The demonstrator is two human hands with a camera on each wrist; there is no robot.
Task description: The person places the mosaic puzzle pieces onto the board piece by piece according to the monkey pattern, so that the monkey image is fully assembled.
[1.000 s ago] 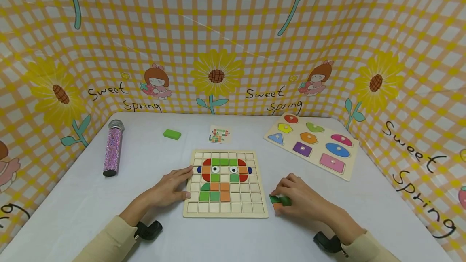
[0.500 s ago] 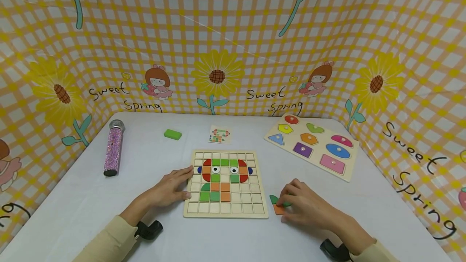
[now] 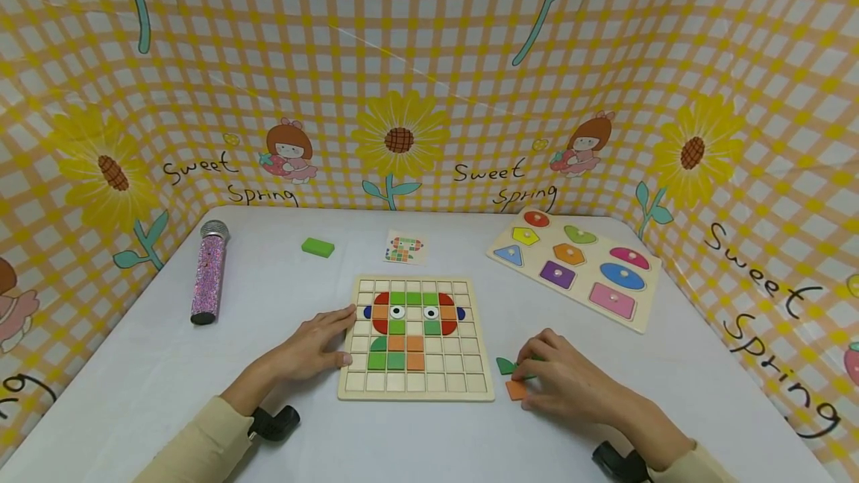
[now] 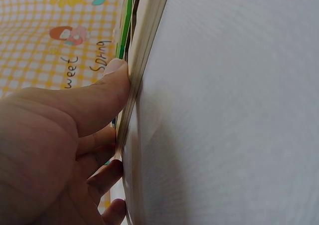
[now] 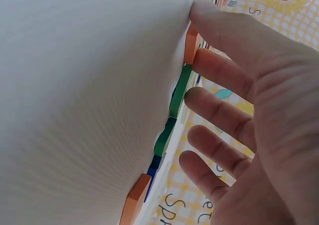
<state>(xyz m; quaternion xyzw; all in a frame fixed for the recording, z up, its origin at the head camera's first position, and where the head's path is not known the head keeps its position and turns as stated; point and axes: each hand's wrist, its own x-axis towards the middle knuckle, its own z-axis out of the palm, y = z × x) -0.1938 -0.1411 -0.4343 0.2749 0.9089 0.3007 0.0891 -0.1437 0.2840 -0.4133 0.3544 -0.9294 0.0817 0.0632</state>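
My left hand [image 3: 312, 349] rests along the left edge of a wooden grid board [image 3: 476, 386]. In the left wrist view its thumb lies on the rim and the other fingers touch the side. Coloured tiles on the board make up a face with two eyes and a body below. To the right of the board, my right hand [image 3: 560, 375] pinches an orange square tile [image 3: 515, 390] between thumb and forefinger, low at the table. A green quarter-round tile [image 3: 505, 367] lies just beyond it. The right wrist view shows more green tiles [image 5: 180, 90] and another orange tile [image 5: 134, 200], partly hidden in the head view.
Behind the board lie a pattern card [image 3: 405, 247] and a green block [image 3: 318, 247]. A glittery pink microphone [image 3: 209, 274] is at the left. A knobbed shape puzzle [image 3: 584, 289] stands at the back right, and a patterned cloth [image 3: 429, 73] surrounds the white table.
My right hand has shifted right and towards me, leaving the green quarter-round in view. The orange tile has slid slightly apart from that green tile. The left hand has stayed in place.
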